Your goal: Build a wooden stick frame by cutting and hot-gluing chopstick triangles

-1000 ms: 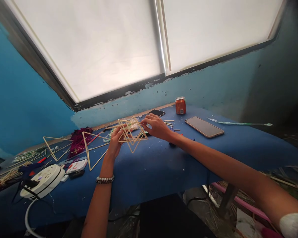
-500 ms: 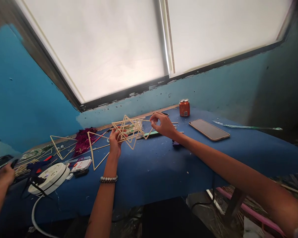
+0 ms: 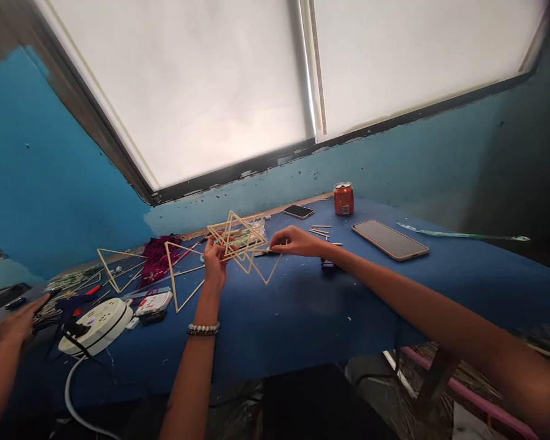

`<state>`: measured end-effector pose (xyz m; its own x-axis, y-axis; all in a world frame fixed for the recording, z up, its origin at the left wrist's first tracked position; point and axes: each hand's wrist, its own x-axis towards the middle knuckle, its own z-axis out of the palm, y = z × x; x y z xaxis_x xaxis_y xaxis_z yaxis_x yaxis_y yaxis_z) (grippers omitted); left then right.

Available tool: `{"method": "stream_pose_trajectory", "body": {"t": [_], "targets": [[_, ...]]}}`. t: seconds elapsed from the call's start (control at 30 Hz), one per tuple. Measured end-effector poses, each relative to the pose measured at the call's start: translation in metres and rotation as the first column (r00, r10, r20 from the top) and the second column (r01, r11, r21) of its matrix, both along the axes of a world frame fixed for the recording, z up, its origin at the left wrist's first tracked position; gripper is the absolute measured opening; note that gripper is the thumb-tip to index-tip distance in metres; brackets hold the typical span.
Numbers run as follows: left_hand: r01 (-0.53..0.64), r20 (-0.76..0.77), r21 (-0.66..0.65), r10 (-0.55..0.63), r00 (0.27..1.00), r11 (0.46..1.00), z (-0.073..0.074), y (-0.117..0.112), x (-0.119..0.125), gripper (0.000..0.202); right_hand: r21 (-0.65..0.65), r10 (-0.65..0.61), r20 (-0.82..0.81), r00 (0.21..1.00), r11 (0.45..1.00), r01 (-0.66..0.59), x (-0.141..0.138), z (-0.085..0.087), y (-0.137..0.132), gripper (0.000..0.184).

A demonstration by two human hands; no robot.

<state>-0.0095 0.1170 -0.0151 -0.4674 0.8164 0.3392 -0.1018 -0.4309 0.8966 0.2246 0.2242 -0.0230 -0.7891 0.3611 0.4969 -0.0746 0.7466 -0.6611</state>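
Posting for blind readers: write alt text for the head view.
Left hand holds a star-like frame of sticks over a blue table, right hand at its edge. Another person's hand at far left; an orange can and phone beyond.

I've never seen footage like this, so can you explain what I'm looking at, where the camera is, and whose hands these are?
These pictures come from a camera worn on a person's head, looking forward and down. The wearer's left hand holds a star-like frame of thin pale sticks, and the wearer's right hand reaches in beside it. On the blue-covered table lie a phone, an orange can and a round white power strip. Another person's hand shows at far left.
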Motion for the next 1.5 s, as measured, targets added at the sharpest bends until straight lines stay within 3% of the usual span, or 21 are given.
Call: {"method": "stream_pose_trajectory", "body": {"t": [0.13,0.47,0.67,0.87,1.33,1.5], "targets": [[-0.004,0.015,0.008,0.004,1.0,1.0,0.001,0.001,0.001,0.048,0.022,-0.005,0.033,0.999,1.0,0.004,0.001,-0.001,-0.002,0.02],[-0.021,0.043,0.02,0.021,0.999,1.0,0.0,0.001,0.001,0.049,-0.068,0.165,0.212,0.963,0.986,-0.153,0.002,-0.005,-0.006,0.035],[-0.024,0.06,0.023,0.023,0.998,0.999,0.001,0.002,0.0,0.049,-0.048,0.194,0.253,0.948,0.981,-0.188,0.001,-0.007,-0.005,0.022],[-0.029,0.067,0.034,0.027,0.997,0.999,0.0,0.003,0.0,0.047,0.005,0.153,0.262,0.953,0.987,-0.16,0.001,-0.009,-0.005,0.008],[0.022,0.075,0.012,-0.022,0.997,1.0,-0.004,0.001,0.0,0.05,0.088,0.065,0.27,0.961,0.992,-0.092,0.002,-0.007,-0.014,0.023],[0.094,0.046,0.012,-0.095,0.994,0.995,-0.004,-0.001,0.001,0.048,0.206,0.004,0.058,0.998,0.978,-0.016,-0.005,-0.011,-0.019,0.021]]}}
